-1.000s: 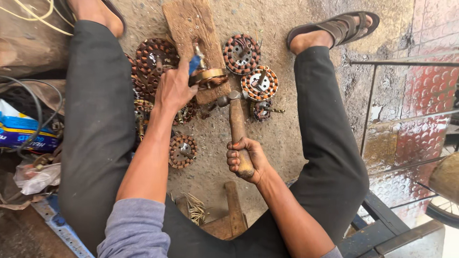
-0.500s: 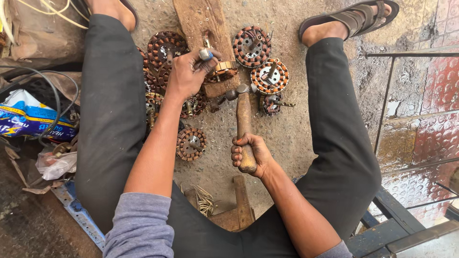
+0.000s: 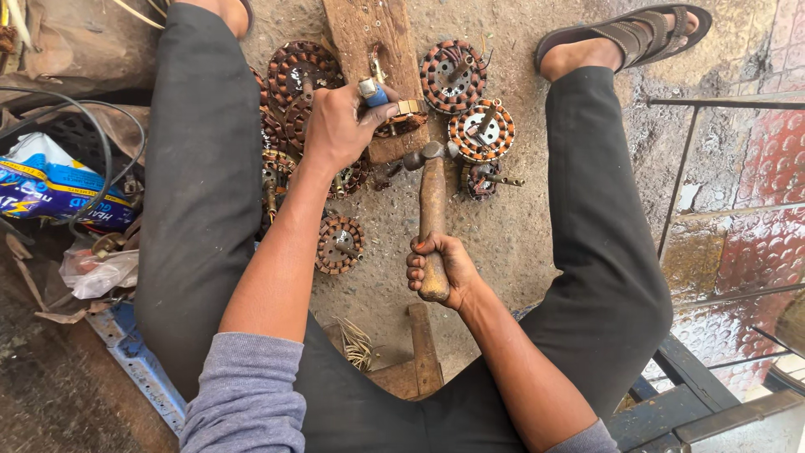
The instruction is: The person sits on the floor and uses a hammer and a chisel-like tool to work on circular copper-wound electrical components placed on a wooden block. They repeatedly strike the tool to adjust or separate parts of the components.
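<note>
My left hand [image 3: 337,127] grips a blue-handled chisel-like tool [image 3: 374,92], its tip set against a small copper-wound motor stator [image 3: 401,120] lying on a wooden block [image 3: 363,35]. My right hand [image 3: 443,270] is closed around the wooden handle of a hammer [image 3: 433,195]. The hammer's metal head sits just below the block's near edge, close to the stator.
Several round copper-wound stators lie on the concrete ground, some to the left [image 3: 301,74], two to the right [image 3: 480,131], one near my left forearm [image 3: 339,245]. My legs flank the work. A blue wrapper [image 3: 52,186], cables and scrap are at left; a metal frame [image 3: 713,193] stands at right.
The hammer head has come up toward the block and stator. My left hand keeps the tool on the stator; the view has shifted slightly.
</note>
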